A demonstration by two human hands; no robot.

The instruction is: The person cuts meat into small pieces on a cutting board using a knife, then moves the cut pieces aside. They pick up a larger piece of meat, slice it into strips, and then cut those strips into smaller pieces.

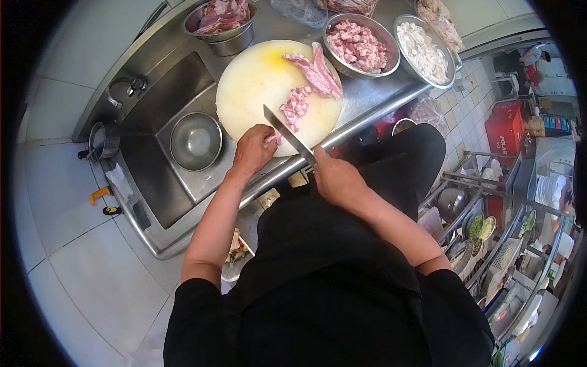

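Note:
My right hand (335,177) grips the handle of a long knife (286,132), whose blade reaches over the near edge of a round pale cutting board (257,79). My left hand (252,148) rests on the board's near edge, fingers pinching a small piece of raw meat beside the blade. A pile of cut meat cubes (295,106) lies mid-board, and a long strip of raw pork (319,72) lies further back.
A steel sink (160,160) with an empty bowl (195,140) lies left of the board. Behind stand bowls of meat slabs (221,18), diced meat (358,44) and pale pieces (424,51). A wire rack (501,238) with dishes is at right.

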